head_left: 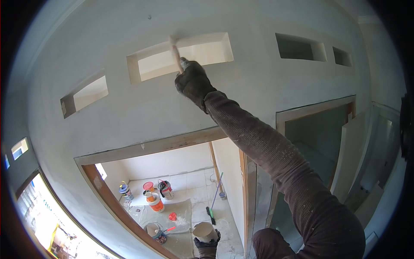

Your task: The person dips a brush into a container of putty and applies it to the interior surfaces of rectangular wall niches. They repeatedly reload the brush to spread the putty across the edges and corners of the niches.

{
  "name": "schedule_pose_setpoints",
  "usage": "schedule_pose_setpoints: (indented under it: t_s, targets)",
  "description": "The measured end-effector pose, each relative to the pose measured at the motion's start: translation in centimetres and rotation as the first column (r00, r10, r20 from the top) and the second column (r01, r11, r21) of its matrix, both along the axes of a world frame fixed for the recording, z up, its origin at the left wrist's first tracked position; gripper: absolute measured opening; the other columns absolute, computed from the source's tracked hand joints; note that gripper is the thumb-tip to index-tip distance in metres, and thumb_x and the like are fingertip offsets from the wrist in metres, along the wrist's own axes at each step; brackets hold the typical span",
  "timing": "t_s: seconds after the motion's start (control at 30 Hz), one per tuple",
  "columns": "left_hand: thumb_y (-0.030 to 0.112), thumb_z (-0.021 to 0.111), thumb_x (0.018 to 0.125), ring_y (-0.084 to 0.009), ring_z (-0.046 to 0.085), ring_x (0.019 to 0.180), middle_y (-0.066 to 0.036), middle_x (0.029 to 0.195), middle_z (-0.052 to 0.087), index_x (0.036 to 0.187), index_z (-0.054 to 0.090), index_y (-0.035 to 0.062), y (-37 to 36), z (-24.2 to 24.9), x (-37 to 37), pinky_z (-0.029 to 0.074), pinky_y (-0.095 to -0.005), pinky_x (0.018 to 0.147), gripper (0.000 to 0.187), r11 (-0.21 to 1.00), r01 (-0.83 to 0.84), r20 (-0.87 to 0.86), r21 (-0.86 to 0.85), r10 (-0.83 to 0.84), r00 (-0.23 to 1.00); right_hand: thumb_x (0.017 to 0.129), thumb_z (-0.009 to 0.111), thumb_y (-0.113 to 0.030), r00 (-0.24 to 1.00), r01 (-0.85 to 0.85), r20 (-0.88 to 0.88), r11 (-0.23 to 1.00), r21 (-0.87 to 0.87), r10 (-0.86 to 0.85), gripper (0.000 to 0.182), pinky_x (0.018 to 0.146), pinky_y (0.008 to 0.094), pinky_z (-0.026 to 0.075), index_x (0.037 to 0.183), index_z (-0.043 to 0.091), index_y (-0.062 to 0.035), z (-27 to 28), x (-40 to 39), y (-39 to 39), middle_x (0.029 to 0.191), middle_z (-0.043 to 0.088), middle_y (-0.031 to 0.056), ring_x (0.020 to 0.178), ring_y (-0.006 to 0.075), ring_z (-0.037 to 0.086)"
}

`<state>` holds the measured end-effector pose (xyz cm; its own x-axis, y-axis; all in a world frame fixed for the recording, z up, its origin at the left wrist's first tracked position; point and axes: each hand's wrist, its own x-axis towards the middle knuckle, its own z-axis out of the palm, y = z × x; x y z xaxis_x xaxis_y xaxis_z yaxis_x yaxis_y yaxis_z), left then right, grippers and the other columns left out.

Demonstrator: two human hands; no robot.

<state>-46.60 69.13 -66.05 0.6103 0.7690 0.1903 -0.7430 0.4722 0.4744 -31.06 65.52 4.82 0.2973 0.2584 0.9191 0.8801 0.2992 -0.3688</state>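
My right hand [194, 82], in a dark glove, is raised high and wrapped around the handle of a paintbrush [176, 55]. The blurred bristle end meets the upper edge of a rectangular wall opening [134, 71]. Low in the view, my left hand [207, 241], also gloved, grips a whitish paint pot [205, 232] from below and the side. The pot's contents are hard to make out.
Below is a doorway with a wooden frame [151, 149]. Beyond it, an orange-and-white bucket [157, 204], a blue can [125, 191], a dark-and-white bucket [165, 190] and a broom [210, 214] stand or lie on the floor. A plastic sheet [183, 216] covers part of it.
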Motion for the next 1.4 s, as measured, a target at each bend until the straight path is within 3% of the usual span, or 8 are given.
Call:
schedule_pose_setpoints:
  t_s: [0.17,0.33,0.4,0.7,0.9,1.2,1.27,1.4]
  targets:
    - [0.061,0.055,0.089,-0.03,0.046,0.136,-0.011,0.146,0.051,0.148,0.035,0.0081,-0.1,-0.7,0.3,0.037,-0.0584,0.11,0.081,0.976,-0.047,-0.103,0.214,0.071,0.992,0.09,0.052,-0.004,0.897,-0.372,0.146,0.89,-0.263,0.417,0.045,0.071,0.0351,0.055,0.132,0.052,0.0121,-4.9,-2.3,-5.6,0.091,0.065,0.0146,0.076,0.0206,0.066]
    - [0.064,0.052,0.088,-0.0359,0.047,0.133,-0.012,0.145,0.052,0.147,0.041,0.012,-0.6,0.4,0.2,0.038,-0.0613,0.108,0.079,0.938,-0.092,-0.209,0.333,0.169,0.963,0.1,0.062,-0.019,0.77,-0.637,-0.273,0.71,-0.3,0.576,0.047,0.065,0.0271,0.056,0.136,0.052,0.0101,-14.5,-3.2,-14.9,0.082,0.066,0.0094,0.072,0.0125,0.066]
    - [0.065,0.047,0.086,-0.0426,0.049,0.126,-0.014,0.141,0.053,0.142,0.05,0.0188,-1.0,0.8,-0.4,0.04,-0.0659,0.104,0.072,0.87,0.274,0.173,-0.411,-0.221,0.96,0.099,0.066,-0.02,0.715,-0.677,-0.48,0.677,-0.291,0.509,0.046,0.065,0.0271,0.055,0.133,0.056,0.0093,-20.3,-2.9,-17.5,0.087,0.068,0.0092,0.071,0.012,0.065]
    - [0.063,0.042,0.089,-0.0381,0.054,0.12,-0.008,0.134,0.059,0.135,0.057,0.0262,-2.5,4.8,0.5,0.041,-0.0653,0.1,0.061,0.747,0.368,0.292,-0.554,-0.24,0.926,0.091,0.075,-0.013,0.294,-0.577,-0.931,0.817,0.01,0.219,0.038,0.07,0.0273,0.055,0.121,0.067,0.009,-43.7,0.7,-22.2,0.095,0.072,0.0118,0.079,0.0141,0.068]
    - [0.064,0.042,0.09,-0.0384,0.056,0.117,-0.009,0.129,0.061,0.134,0.057,0.0235,-3.4,5.3,2.0,0.042,-0.0636,0.099,0.062,0.821,0.292,0.135,-0.49,-0.259,0.956,0.082,0.08,-0.005,0.401,-0.467,-0.892,0.884,-0.004,0.208,0.034,0.068,0.0306,0.058,0.11,0.069,0.0118,-39.2,3.5,-24.0,0.1,0.073,0.0177,0.078,0.0196,0.072]
    - [0.061,0.047,0.089,-0.0393,0.057,0.11,-0.016,0.118,0.062,0.122,0.059,0.0128,-5.1,9.0,2.4,0.045,-0.0607,0.089,0.059,0.766,0.294,-0.125,-0.571,-0.436,0.891,0.092,0.068,-0.009,0.097,-0.418,-0.956,0.883,0.214,0.278,0.034,0.068,0.0317,0.056,0.122,0.062,0.0059,-25.4,9.0,-26.9,0.108,0.069,0.0166,0.085,0.023,0.069]
    - [0.059,0.048,0.09,-0.0405,0.057,0.109,-0.017,0.118,0.062,0.123,0.058,0.0118,-6.3,12.5,2.0,0.045,-0.0617,0.087,0.059,0.78,0.291,-0.184,-0.554,-0.455,0.871,0.096,0.067,-0.015,-0.419,-0.287,-0.714,0.664,0.69,0.561,0.032,0.065,0.0314,0.053,0.121,0.061,0.0039,-23.4,9.3,-27.6,0.109,0.066,0.014,0.081,0.0198,0.063]
    - [0.057,0.048,0.09,-0.0423,0.056,0.108,-0.019,0.117,0.062,0.125,0.056,0.0103,-9.3,22.9,-0.4,0.044,-0.0632,0.085,0.058,0.788,0.28,-0.27,-0.549,-0.484,0.832,0.101,0.063,-0.024,-0.541,-0.259,-0.733,0.748,0.612,0.413,0.027,0.063,0.0288,0.049,0.115,0.063,-0.0002,-16.3,6.1,-29.0,0.098,0.064,0.0091,0.073,0.0163,0.057]
